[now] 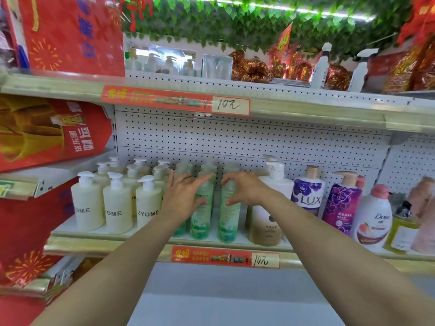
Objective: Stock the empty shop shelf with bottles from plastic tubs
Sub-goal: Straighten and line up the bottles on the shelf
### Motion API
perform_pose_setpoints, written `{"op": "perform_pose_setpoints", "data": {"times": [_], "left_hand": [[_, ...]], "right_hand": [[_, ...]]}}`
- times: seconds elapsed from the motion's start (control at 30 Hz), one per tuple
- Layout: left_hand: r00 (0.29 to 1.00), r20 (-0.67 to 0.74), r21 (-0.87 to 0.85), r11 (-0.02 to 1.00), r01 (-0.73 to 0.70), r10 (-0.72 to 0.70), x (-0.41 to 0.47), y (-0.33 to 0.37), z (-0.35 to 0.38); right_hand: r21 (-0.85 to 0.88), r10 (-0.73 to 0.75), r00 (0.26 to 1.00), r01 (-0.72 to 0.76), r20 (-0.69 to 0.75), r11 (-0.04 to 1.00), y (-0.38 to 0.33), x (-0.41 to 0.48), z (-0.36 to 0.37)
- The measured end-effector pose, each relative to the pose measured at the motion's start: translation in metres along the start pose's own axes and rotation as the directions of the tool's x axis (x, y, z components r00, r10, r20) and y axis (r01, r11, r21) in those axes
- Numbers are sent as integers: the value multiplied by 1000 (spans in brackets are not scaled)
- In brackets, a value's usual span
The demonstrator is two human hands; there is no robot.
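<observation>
Slim, pale green translucent plastic bottles stand in rows at the middle of the white metal shelf, the foremost pair near its front edge. The left hand, fingers spread and straight, rests against the left front bottle. The right hand curls fingers and thumb round the top of the right front bottle. Cream pump bottles crowd just left, and a white-and-tan pump bottle stands just right.

Both arms stretched forward, left hand fingers spread, right hand fingers curved
</observation>
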State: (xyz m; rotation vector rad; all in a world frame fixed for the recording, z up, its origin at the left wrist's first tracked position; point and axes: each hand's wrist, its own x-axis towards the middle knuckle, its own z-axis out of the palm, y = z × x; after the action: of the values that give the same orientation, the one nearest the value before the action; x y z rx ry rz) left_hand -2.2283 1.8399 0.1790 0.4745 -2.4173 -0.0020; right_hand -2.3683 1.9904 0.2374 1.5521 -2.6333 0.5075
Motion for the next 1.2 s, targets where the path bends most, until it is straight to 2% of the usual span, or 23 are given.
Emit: {"op": "perform_pose_setpoints", "data": {"times": [0.27, 0.37, 0.47, 0.57, 0.63, 0.67, 0.73, 0.87, 1.07, 1.2], "left_hand": [[999, 23, 67, 997, -32, 31, 0, -4, 1], [1000, 8, 56, 998, -25, 25, 1, -4, 1], [995, -77, 35, 997, -67, 70, 2, 6, 2], [983, -84, 27, 986, -162, 164, 2, 28, 3], [979, -69, 10, 981, -194, 194, 4, 41, 4], [979, -60, -3, 981, -194, 193, 5, 46, 5], [985, -30, -18, 986, -168, 168, 6, 54, 8], [995, -27, 16, 995, -98, 98, 4, 66, 16], [990, -94, 64, 993, -99, 104, 1, 70, 34], [987, -137, 65, 995, -72, 81, 1, 72, 40]], "right_hand": [[-75, 22, 999, -20, 29, 997, -9, -1, 1], [3, 1, 1000, -1, -9, 1000, -12, -9, -5], [143, -28, 963, 68, -267, 987, -11, -23, -12], [181, 66, 811, 50, -581, 982, 0, -39, -18], [197, 140, 714, -3, -686, 980, 12, -49, -23], [223, 182, 691, -31, -700, 974, 18, -53, -25], [290, 275, 709, -105, -649, 951, 32, -58, -30], [343, 369, 837, -234, -405, 909, 53, -61, -30], [334, 303, 926, -220, -223, 917, 73, -50, -40], [358, 263, 959, -211, -104, 910, 86, -44, -43]]}}
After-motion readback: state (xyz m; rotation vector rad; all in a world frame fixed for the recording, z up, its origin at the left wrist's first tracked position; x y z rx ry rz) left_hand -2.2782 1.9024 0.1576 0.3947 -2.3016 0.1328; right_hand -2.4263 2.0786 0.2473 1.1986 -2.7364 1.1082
